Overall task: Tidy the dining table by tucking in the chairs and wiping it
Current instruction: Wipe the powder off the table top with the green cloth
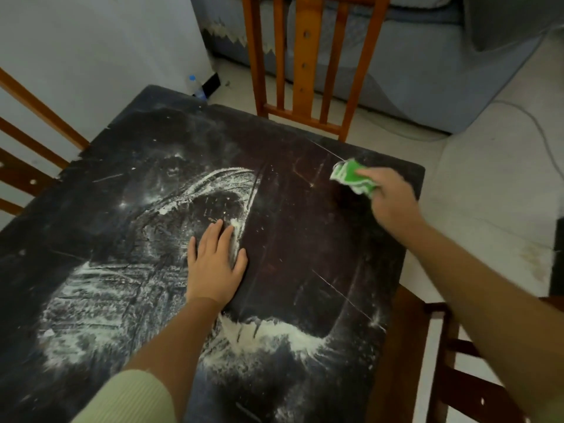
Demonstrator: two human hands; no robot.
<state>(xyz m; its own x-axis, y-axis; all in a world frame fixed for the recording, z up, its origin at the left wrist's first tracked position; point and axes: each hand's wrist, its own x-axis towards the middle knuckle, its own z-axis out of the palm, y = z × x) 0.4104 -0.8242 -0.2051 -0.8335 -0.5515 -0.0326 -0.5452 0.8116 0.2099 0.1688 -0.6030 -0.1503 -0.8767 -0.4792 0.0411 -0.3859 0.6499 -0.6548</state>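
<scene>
The near and left edges of the dining table [305, 254] run out of the picture. The far chair [308, 65] is cut off at the top, its seat hidden behind the table's far edge. The left chair [27, 148] shows only slats, the right chair [464, 355] only part of its dark frame. The cloth [351, 177] is partly covered by the fingers of the right hand [389, 198] and slightly blurred. The bottle [198, 90] stands half hidden behind the table corner. The sofa [427, 71] exceeds the upper edge.
</scene>
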